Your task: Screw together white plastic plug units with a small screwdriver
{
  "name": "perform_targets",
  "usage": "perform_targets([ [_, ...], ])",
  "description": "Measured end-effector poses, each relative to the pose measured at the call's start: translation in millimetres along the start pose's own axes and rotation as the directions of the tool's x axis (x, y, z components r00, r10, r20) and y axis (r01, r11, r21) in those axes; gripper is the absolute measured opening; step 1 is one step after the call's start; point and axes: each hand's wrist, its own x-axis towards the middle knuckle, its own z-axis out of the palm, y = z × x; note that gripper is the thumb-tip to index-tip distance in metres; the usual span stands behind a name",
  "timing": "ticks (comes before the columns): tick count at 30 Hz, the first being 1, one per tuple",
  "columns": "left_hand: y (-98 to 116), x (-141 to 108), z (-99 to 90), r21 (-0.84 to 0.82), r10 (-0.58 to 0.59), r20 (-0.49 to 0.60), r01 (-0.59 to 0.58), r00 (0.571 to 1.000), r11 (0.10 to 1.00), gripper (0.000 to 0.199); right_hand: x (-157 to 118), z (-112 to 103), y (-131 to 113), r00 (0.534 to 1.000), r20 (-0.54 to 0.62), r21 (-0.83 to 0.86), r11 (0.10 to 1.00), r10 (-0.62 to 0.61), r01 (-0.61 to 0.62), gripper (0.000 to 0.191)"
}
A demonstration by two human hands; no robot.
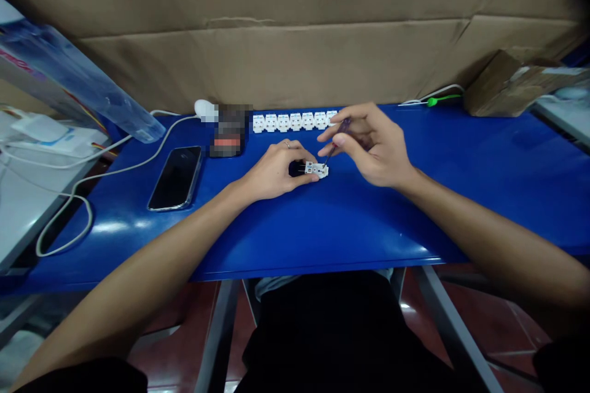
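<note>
My left hand (281, 169) pinches a small white plastic part (317, 169) between thumb and fingers, low over the blue table. Thin prongs or wires show at the part's left end, inside the curl of the fingers. Held in my right hand (375, 144) is a small screwdriver (342, 129) with a dark handle, tilted with its tip down at the right end of the white part. Behind my hands, a row of several similar white parts (295, 121) stretches along the back of the table, its right end partly hidden by my right fingers.
On the blue table (295, 239), a phone (176, 178) lies at left beside a white cable (87, 221). A pixelated dark object (228, 130) sits behind it. A cardboard box (498, 86) and a green-tipped item (432, 102) are at the back right. Cardboard (295, 61) walls the rear.
</note>
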Motion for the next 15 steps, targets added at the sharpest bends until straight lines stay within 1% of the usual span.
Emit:
perform_targets([
  [3,1.1,0.5,-2.5,-0.022,0.051,0.019,-0.051,0.999,0.998,0.029,1.2,-0.5,2.5,0.997,-0.071,-0.009,1.0,0.013,-0.014,0.036],
  [9,3.0,0.8,-2.7,-0.03,0.056,0.031,-0.055,0.998,0.998,0.029,1.2,-2.6,12.1,1.0,-0.008,0.028,1.0,0.004,-0.004,0.037],
  [15,5.8,1.1,-4.6,-0.022,0.025,0.052,-0.024,0.998,0.999,0.026,0.1,-4.3,4.3,0.994,0.002,-0.004,0.994,0.11,-0.11,0.044],
])
